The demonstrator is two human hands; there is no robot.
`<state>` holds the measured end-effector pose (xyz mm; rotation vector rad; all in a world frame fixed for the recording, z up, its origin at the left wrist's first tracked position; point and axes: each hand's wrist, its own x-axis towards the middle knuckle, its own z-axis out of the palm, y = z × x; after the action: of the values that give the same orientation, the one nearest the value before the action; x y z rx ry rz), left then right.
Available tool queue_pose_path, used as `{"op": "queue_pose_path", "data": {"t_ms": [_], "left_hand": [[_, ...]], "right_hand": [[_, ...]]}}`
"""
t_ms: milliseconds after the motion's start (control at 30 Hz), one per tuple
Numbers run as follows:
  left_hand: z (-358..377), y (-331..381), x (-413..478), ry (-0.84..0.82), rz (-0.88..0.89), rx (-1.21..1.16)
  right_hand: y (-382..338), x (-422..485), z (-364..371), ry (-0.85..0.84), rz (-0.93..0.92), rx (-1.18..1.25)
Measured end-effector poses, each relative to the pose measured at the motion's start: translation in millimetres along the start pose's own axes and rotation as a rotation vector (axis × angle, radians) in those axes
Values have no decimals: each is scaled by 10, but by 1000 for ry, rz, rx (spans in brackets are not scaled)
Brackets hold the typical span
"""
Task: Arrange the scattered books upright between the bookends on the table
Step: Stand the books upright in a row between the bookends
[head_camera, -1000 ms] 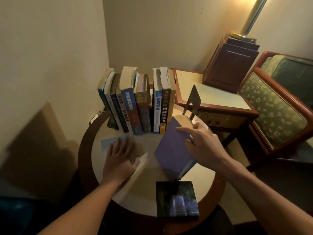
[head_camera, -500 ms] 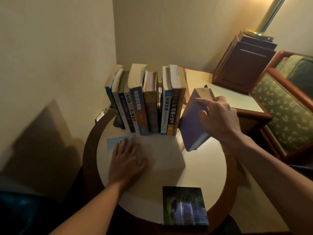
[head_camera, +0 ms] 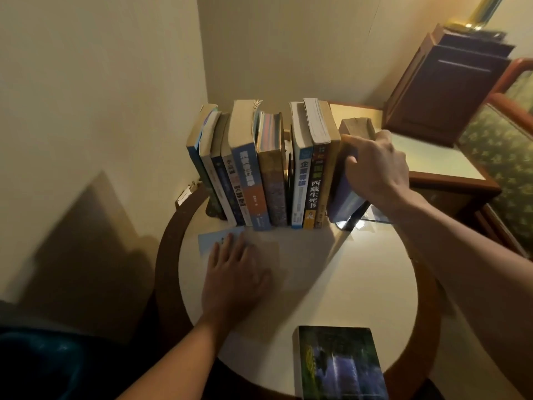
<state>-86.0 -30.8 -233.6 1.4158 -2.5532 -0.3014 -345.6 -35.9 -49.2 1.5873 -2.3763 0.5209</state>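
Books (head_camera: 259,168) stand upright in a row at the far side of the round table (head_camera: 360,284), spines toward the near side. The purple book (head_camera: 344,194) is at the right end of this row and touches the last standing book. It is nearly upright, with a small tilt. Whether its lower edge already sits on the table I cannot tell, because this part is blurred.

The right hand (head_camera: 375,166) grips this book from the right. Its fingers curl over the near face, the thumb is hidden, and the forearm comes in from the near right. A shiny flat piece (head_camera: 375,218) lies on the table just under the hand; its shape is not clear.

The left hand (head_camera: 233,278) lies palm down, fingers straight and close together, pressing on a tan book (head_camera: 268,249) that lies flat in front of the row. A pale blue cover (head_camera: 210,241) shows at the fingertips. Whether it is a separate book I cannot tell.

A green book (head_camera: 337,362) lies flat at the near edge of the table, well apart from both hands.

To the right of the round table stands a side table (head_camera: 432,160) with a light top, and on its far end a dark wooden box (head_camera: 444,90). A brass pole (head_camera: 484,10) rises above the box. An armchair (head_camera: 496,140) with a patterned cushion is at the far right.
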Motion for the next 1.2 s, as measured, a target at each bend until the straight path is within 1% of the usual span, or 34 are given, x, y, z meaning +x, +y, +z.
{"op": "queue_pose_path", "data": {"t_ms": [67, 233, 333, 400, 533, 733, 833, 900, 967, 1033, 1200], "left_hand": [[14, -4, 5, 9, -3, -6], [54, -28, -2, 32, 9, 3], [39, -14, -6, 32, 4, 1], [24, -7, 8, 1, -8, -4], [31, -12, 10, -3, -13, 3], [43, -13, 4, 8, -10, 1], [9, 2, 4, -1, -11, 12], [-14, 9, 3, -18, -12, 11], [-24, 13, 4, -30, -15, 10], [-29, 5, 15, -42, -19, 16], [-10, -1, 24, -50, -33, 29]], "right_hand": [[1, 29, 70, 5, 19, 3], [97, 101, 120, 117, 149, -6], [96, 142, 98, 159, 148, 32], [73, 146, 88, 120, 118, 56], [26, 78, 135, -33, -1, 95], [126, 19, 213, -189, -36, 105], [174, 90, 191, -290, -39, 199], [213, 147, 149, -400, -79, 293], [258, 146, 104, -498, -130, 323], [297, 83, 108, -512, -190, 313], [389, -48, 246, -389, -280, 385]]}}
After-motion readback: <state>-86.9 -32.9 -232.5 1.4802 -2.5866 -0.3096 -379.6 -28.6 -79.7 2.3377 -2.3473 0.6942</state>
